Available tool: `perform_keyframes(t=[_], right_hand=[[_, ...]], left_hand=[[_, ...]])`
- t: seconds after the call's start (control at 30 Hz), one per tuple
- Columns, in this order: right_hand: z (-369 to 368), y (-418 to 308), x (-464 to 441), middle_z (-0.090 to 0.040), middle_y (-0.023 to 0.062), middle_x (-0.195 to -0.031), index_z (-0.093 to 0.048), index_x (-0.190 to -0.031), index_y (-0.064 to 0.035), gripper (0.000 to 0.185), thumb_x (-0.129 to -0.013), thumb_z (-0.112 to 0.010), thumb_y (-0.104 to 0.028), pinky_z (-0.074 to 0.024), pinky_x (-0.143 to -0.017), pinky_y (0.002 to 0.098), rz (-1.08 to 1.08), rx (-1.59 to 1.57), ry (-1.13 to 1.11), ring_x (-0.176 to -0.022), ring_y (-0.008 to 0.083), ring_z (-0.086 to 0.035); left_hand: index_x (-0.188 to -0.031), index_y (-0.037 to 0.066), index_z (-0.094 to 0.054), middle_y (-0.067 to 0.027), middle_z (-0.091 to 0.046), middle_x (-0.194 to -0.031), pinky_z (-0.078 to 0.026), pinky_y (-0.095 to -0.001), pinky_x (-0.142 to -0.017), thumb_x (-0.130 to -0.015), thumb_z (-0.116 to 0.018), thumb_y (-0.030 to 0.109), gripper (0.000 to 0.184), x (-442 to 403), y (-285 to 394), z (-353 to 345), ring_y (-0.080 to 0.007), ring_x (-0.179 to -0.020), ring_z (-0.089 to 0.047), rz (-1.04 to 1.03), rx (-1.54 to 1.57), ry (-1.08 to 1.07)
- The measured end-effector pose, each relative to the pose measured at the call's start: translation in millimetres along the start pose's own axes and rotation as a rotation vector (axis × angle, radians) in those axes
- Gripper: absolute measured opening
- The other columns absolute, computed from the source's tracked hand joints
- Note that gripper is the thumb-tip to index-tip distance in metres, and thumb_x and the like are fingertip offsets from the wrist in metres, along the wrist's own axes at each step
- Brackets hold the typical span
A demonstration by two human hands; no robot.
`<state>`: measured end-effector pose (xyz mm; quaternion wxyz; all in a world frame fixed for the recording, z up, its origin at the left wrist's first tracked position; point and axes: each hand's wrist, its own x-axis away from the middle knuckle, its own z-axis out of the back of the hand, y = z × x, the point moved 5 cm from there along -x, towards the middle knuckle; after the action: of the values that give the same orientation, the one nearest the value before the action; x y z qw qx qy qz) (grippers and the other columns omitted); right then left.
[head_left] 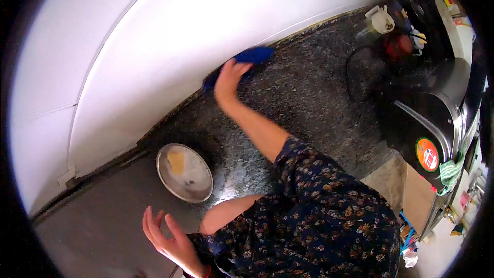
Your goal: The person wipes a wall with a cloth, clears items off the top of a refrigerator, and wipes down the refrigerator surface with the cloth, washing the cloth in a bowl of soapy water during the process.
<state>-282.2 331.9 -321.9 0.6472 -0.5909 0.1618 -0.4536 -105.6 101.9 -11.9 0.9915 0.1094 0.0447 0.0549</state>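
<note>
Stretched toward the white wall, my right hand (229, 82) is on a dark blue cloth (254, 55), which lies along the back edge of the dark speckled countertop (309, 87). The hand is slightly blurred, and its fingers press on the cloth. My left hand (167, 237) is raised at the lower left, fingers apart and holding nothing. Just above it in the view, a round metal bowl (185, 196) contains whitish liquid and a yellow sponge (176, 162).
At the upper right are a white-lidded jug (382, 20), a red object (399, 45) and a dark cable (348, 72). A black and steel appliance (417, 108) stands at the right, near a green-and-white cloth (451, 174). The white wall (170, 36) borders the counter.
</note>
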Motion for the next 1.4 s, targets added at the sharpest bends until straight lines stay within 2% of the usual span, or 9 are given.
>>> perform_keyframes(t=[0.17,0.27,0.57,0.8,0.83,0.97,1.1,1.2,1.4], right_hand=[[-6.3,20.0,24.9,-0.044,0.0411,-0.113,-0.046,-0.107,0.0143,0.035,-0.095,-0.039,-0.018,-0.0254,-0.101,0.058,0.332,0.19,-0.081,-0.114,0.0537,-0.037],[34.0,4.3,-24.0,-0.045,0.0361,-0.111,-0.046,-0.104,0.0114,0.037,-0.099,-0.033,-0.023,-0.0222,-0.102,0.0569,0.328,0.441,-0.085,-0.111,0.049,-0.037],[228.8,-17.4,-244.4,-0.04,0.0406,-0.126,-0.046,-0.112,0.0203,0.063,-0.098,-0.028,-0.038,-0.0261,-0.105,0.0478,0.159,-0.158,0.686,-0.121,0.0477,-0.038],[290.7,0.3,-338.2,-0.059,0.021,-0.115,-0.056,-0.112,0.0034,0.041,-0.096,-0.035,-0.029,-0.0451,-0.089,0.0404,0.125,0.008,0.817,-0.101,0.0321,-0.057],[282.8,12.0,-350.7,-0.059,0.0126,-0.118,-0.055,-0.117,0.002,0.042,-0.096,-0.035,-0.029,-0.0442,-0.092,0.0399,0.25,-0.604,0.585,-0.102,0.028,-0.056],[252.4,-49.3,-258.6,-0.053,0.0159,-0.125,-0.052,-0.12,0.0071,0.049,-0.097,-0.03,-0.03,-0.044,-0.095,0.0458,0.051,-0.579,0.564,-0.104,0.0311,-0.055],[199.2,-102.4,-170.8,-0.038,0.0325,-0.127,-0.036,-0.116,0.0157,0.051,-0.097,-0.032,-0.032,-0.0386,-0.098,0.0495,0.448,-0.548,0.497,-0.11,0.0367,-0.047],[157.5,-176.4,-78.8,-0.042,0.0368,-0.108,-0.043,-0.089,0.0105,0.037,-0.097,-0.027,-0.022,-0.0294,-0.09,0.0549,1.002,0.183,0.712,-0.099,0.0472,-0.04],[97.3,-290.0,57.6,-0.043,0.0352,-0.122,-0.047,-0.114,0.0103,0.048,-0.096,-0.036,-0.033,-0.0257,-0.094,0.0605,1.507,0.13,0.766,-0.107,0.0505,-0.039]], left_hand=[[-0.124,0.002,-0.054,-0.017,-0.052,-0.123,-0.048,-0.0367,-0.079,-0.093,-0.054,0.018,0.034,-0.2,1.6,-1.2,-0.0246,-0.092,-0.059,-0.011,-0.027,0.021],[-0.125,0.002,-0.053,-0.0179,-0.052,-0.123,-0.048,-0.0376,-0.079,-0.094,-0.053,0.019,0.035,-2.2,-1.2,-2.0,-0.0256,-0.094,-0.057,0.013,-0.042,0.012],[-0.124,0.004,-0.055,-0.0193,-0.05,-0.12,-0.053,-0.0398,-0.074,-0.094,-0.056,0.03,0.04,-6.4,20.0,-5.5,-0.0311,-0.095,-0.06,-0.02,-0.021,-0.049],[-0.124,0.0,-0.052,-0.0178,-0.05,-0.124,-0.048,-0.0375,-0.082,-0.092,-0.054,0.014,0.036,-2.2,2.4,-8.3,-0.027,-0.098,-0.058,-0.077,-0.073,-0.005],[-0.123,-0.001,-0.052,-0.0177,-0.051,-0.123,-0.048,-0.0368,-0.081,-0.09,-0.056,0.011,0.036,-3.3,6.3,-4.6,-0.0258,-0.092,-0.06,-0.049,-0.107,-0.001],[-0.122,-0.001,-0.053,-0.0176,-0.051,-0.124,-0.048,-0.0348,-0.082,-0.085,-0.058,0.003,0.038,7.9,1.0,10.3,-0.0258,-0.093,-0.059,0.059,0.016,0.037],[-0.121,-0.001,-0.054,-0.0178,-0.052,-0.123,-0.048,-0.0345,-0.084,-0.082,-0.061,0.001,0.04,12.8,-12.1,24.4,-0.0257,-0.095,-0.059,0.113,0.086,0.073],[-0.119,-0.002,-0.055,-0.0186,-0.052,-0.123,-0.048,-0.0351,-0.086,-0.08,-0.064,0.003,0.04,14.8,-18.9,33.4,-0.0282,-0.099,-0.059,0.145,0.109,0.077],[-0.117,-0.001,-0.056,-0.0195,-0.054,-0.12,-0.043,-0.0427,-0.093,-0.073,-0.07,0.009,0.048,29.3,-26.9,77.7,-0.0363,-0.107,-0.053,0.081,0.074,0.098]])
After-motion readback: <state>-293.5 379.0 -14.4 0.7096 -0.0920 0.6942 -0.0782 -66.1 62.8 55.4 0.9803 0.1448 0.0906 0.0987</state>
